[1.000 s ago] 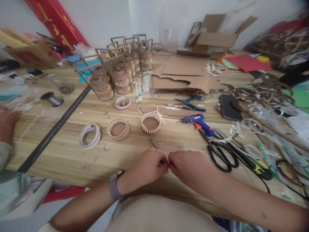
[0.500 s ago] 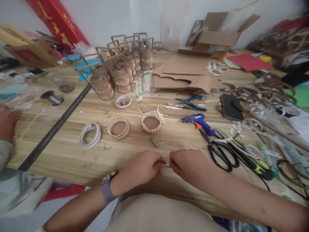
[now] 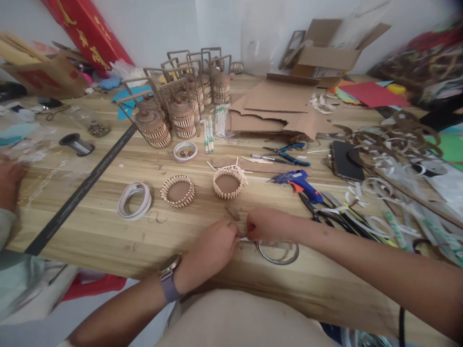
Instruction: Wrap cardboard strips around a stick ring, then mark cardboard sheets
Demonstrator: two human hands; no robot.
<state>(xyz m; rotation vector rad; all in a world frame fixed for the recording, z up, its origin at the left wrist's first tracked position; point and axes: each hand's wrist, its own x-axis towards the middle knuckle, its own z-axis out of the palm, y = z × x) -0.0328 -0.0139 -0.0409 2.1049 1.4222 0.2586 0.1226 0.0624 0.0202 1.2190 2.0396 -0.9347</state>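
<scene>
Lower centre of frame: left hand (image 3: 220, 242) and right hand (image 3: 269, 225) closed, fingertips pinching a thin strip (image 3: 244, 239) between them; looped band (image 3: 280, 262) below right hand. Judged step: working the strip. Next move calls for a steady two-sided pinch.

A hand could pass along the counter (image 3: 108, 241) between the left hand (image 3: 215, 243) and the white roll (image 3: 146, 207). Ahead, two baskets (image 3: 178, 193) stand in the way, a narrow gap between them. Rightward, the right hand (image 3: 264, 225), a ring (image 3: 285, 262), the glue gun (image 3: 302, 184) and scissors (image 3: 327, 219) bar it.
</scene>
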